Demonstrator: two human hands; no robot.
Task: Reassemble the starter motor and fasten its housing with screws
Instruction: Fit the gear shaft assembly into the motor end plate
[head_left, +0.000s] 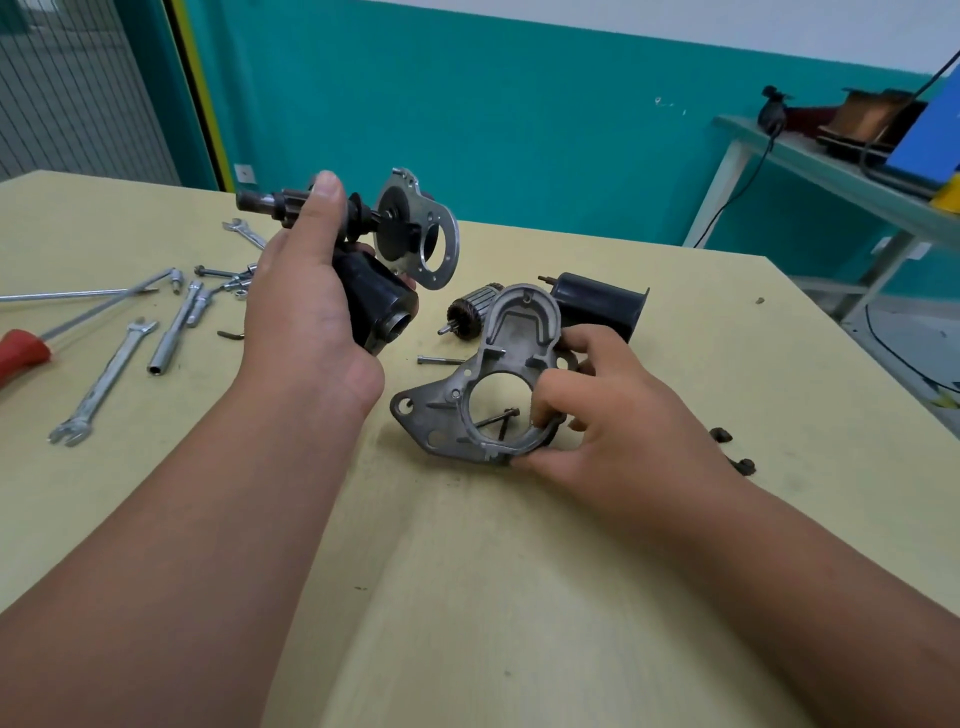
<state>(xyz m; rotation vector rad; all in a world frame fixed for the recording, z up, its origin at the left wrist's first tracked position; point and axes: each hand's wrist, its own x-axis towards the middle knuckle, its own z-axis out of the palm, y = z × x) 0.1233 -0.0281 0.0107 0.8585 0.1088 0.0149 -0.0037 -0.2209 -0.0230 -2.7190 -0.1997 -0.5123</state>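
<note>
Nearest the camera, the right hand (597, 415) is gripping the grey cast housing (488, 384), its fingers (550, 400) clamped on the rim of the big round opening while the part is tilting up off the bench (467, 571). Two loose screws (498, 420) are showing through that opening, lying on the bench beneath.

A little further out, the left hand (306, 306) is holding the drive assembly (374, 260) in the air, fingers wrapped tight around its black cylinder, with the geared shaft poking out past the thumb and a round metal plate (426, 239) at the far end.

Beyond the housing, the copper-wound rotor (467, 312) and the black motor can (597, 306) are lying apart on the bench, and another screw (439, 359) is sitting just beside them. To the left, spanners (104, 384), a socket tube (174, 332) and a red-handled screwdriver (21, 353) are lying spread out.

Judging by this, the job is only beginning: the two held parts are not yet mated, the rotor and can are still waiting to go in, and no screws are fastened.
</note>
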